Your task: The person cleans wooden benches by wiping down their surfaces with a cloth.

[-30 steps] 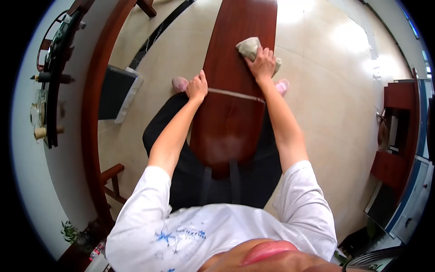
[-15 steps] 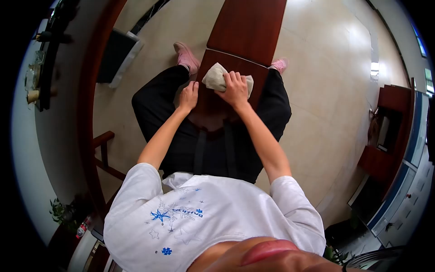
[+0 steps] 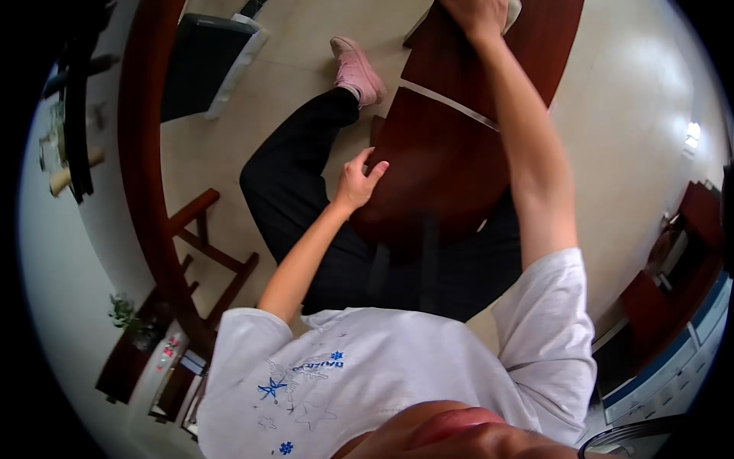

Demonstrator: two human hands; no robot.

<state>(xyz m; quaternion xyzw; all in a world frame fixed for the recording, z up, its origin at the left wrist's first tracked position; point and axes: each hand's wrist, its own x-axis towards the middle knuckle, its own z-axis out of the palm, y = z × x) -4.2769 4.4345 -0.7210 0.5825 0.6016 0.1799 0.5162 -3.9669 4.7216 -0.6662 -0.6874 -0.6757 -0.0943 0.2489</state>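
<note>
A dark reddish wooden bench (image 3: pixel 443 164) runs away from my body between my legs, with a pale gap crossing its top. My left hand (image 3: pixel 358 182) grips the bench's left edge, thumb on the top surface and fingers at the side. Far along the bench, at the upper border of the view, my right hand (image 3: pixel 480 17) is closed on a beige cloth (image 3: pixel 514 11). The cloth is pressed to the wood, and most of it is hidden by the hand or cut off. My right arm stretches out over the gap.
My leg in black trousers and a pink shoe (image 3: pixel 358 73) stand left of the bench. Beyond are a dark box-like object (image 3: pixel 202 65) and a wooden frame (image 3: pixel 145 153) with low rails. A wooden cabinet (image 3: pixel 650 298) stands right, across the tiled floor (image 3: pixel 619 138).
My right hand has pushed the cloth forward, from the near section past the gap. My left thumb has spread onto the bench top. The view has shifted and turned.
</note>
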